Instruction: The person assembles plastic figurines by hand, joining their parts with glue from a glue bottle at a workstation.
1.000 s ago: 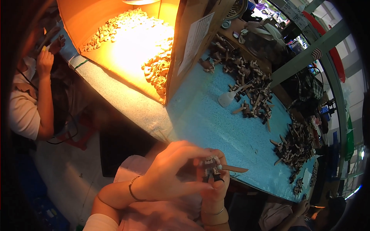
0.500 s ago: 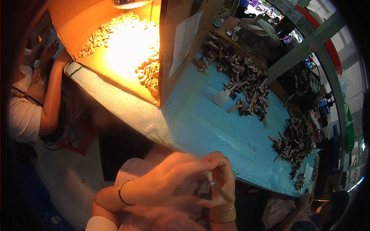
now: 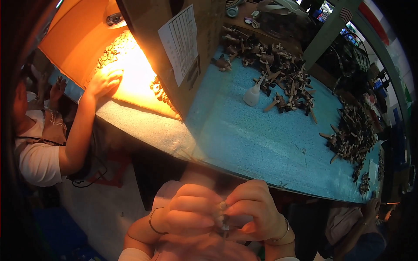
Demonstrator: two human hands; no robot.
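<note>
Close to my body, below the table's front edge, both my hands are closed around one small figurine. It has a small pale round top and a dark and whitish lower part; much of it is behind my fingers. My left hand grips it from the left, slightly smeared by motion. From the right, the thumb and fingers of my right hand pinch it near the top. On the blue tabletop ahead lie a heap of similar brown figurines and a white squeeze bottle with a thin nozzle.
A cardboard box on its side stands at the left, lit by a lamp over many small pieces. A co-worker's hand reaches into it. A second figurine heap lies at the right, near another person's arm.
My hands have turned the figurine and now pinch it between them; its stick-like brown part no longer shows. The co-worker at left has reached into the box. The view has shifted.
</note>
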